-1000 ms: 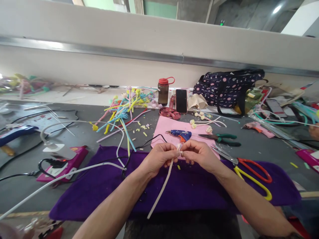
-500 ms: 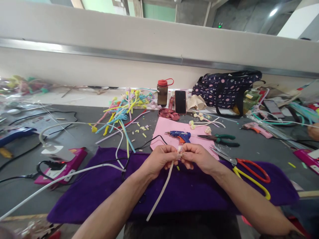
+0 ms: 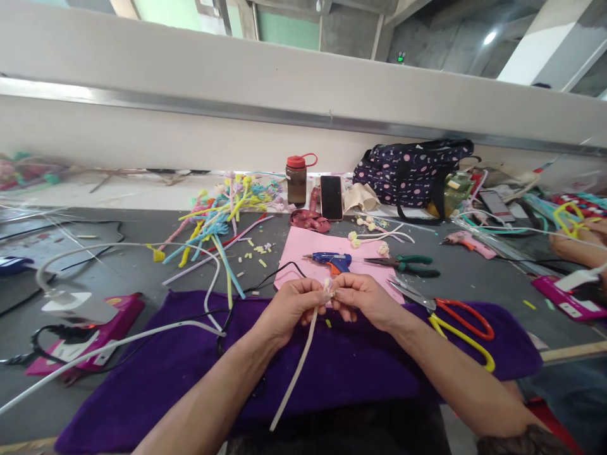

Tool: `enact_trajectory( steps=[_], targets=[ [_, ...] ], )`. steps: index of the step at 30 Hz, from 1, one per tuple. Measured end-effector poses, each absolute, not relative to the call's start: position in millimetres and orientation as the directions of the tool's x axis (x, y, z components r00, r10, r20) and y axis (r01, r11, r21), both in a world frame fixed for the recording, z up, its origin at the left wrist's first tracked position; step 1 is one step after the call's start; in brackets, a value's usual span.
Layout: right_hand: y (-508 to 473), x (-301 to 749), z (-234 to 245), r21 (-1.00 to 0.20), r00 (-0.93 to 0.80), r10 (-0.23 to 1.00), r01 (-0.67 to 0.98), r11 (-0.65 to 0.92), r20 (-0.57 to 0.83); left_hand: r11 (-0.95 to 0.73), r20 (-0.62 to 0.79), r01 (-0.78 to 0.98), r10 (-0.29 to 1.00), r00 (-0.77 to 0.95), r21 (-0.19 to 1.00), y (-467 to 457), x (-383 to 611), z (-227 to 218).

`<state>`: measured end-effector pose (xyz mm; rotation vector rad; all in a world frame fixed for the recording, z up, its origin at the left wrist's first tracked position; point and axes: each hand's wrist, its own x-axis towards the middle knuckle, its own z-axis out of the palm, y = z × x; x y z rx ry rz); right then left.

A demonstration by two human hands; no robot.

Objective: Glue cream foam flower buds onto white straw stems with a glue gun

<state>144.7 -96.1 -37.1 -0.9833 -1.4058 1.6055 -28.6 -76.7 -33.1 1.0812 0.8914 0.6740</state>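
Note:
My left hand point(image 3: 294, 309) is closed in a pinch around the upper part of a cream flower stem point(image 3: 298, 370), whose long thin tail hangs down toward the front edge. Against its fingertips, my right hand point(image 3: 368, 302) pinches the small pale flower head point(image 3: 327, 284) at the top, mostly hidden by the fingers. Just beyond the hands, a blue glue gun point(image 3: 329, 260) lies on a pink sheet point(image 3: 294, 249). Needle-nose pliers point(image 3: 412, 264) and scissors point(image 3: 462, 316) with red and yellow handles lie to the right. A purple cloth point(image 3: 190, 373) spreads beneath my forearms.
Colourful fuzzy stems point(image 3: 227, 215) are heaped at back left. A bottle point(image 3: 296, 183), a phone point(image 3: 331, 197) and a dark patterned bag point(image 3: 412, 177) stand along the wall. Cables cross the left side by a pink power strip point(image 3: 114, 328). Another person's hand point(image 3: 576, 243) shows at far right.
The whole scene has shifted left as my view turned slightly right, bringing another person's hand and yellow piece further into sight. Both my hands keep nearly the same pinch on the flower stem.

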Motion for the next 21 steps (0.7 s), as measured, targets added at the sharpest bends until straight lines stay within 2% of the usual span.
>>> enact_trajectory(
  steps=[8, 12, 18, 21],
  targets=[
    [-102, 156, -32, -0.991, -0.204, 0.976, 0.091, 0.100, 0.080, 0.362, -0.292, -0.058, 0.827, 0.481, 0.930, -75, -29, -35],
    [-102, 168, -36, -0.985, -0.116, 0.989, 0.141, 0.104, 0.088, 0.371, -0.296, -0.067, 0.825, 0.481, 0.926, -75, -30, -35],
    [-98, 171, -40, -0.977, -0.090, 0.993, 0.189, 0.095, 0.079, 0.376, -0.294, -0.087, 0.832, 0.470, 0.923, -75, -31, -32],
    [-96, 174, -38, -0.937, -0.060, 0.987, 0.309, 0.162, 0.151, 0.372, -0.292, -0.092, 0.839, 0.459, 0.924, -75, -32, -30]
  ],
)
